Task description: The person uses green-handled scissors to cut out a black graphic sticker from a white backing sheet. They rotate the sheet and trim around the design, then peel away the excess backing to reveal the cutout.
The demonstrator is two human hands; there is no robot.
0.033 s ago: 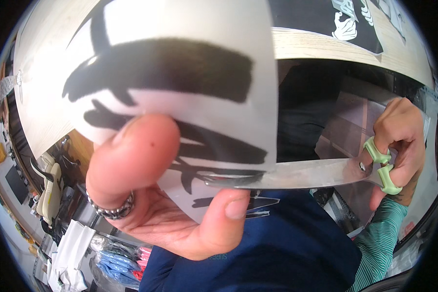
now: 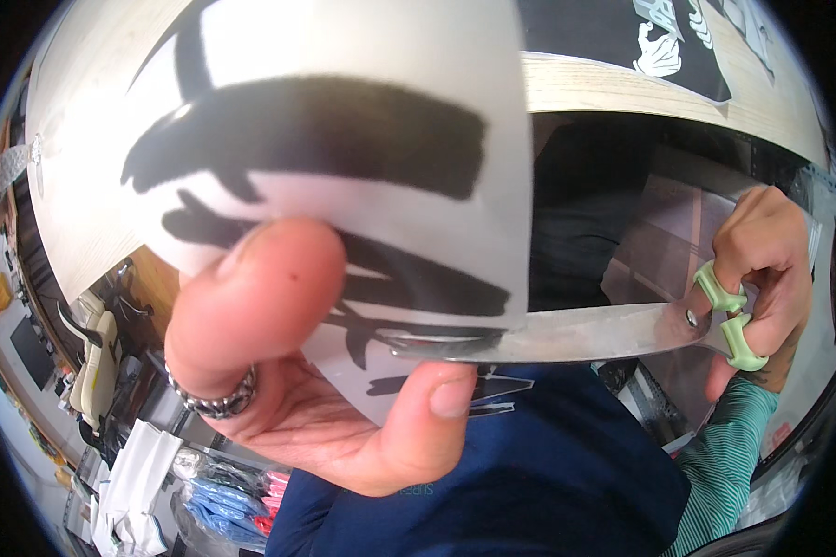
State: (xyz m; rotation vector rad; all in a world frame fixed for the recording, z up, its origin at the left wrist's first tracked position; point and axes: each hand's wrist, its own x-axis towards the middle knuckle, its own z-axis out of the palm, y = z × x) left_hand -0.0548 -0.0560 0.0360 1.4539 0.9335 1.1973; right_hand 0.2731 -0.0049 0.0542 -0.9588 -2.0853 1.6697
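A translucent film sheet printed with black shapes fills the upper left, held close up and blurred. My left hand, with a chain-like ring on one finger, pinches it near its lower part. At the right, my right hand has its fingers through the light green handles of a pair of scissors. Their handles are together, and the metal blades reach left across the sheet's right edge, beside a black printed strip. The blade tips lie just above a fingertip of my left hand.
A pale wooden table runs behind the sheet, with a black sheet printed with white hands on it. A cream chair stands at the left. Bagged blue cloth items and a white folded piece lie lower left.
The film sheet has shifted very slightly to the right. Both hands and the scissors look almost the same, with the handles still together.
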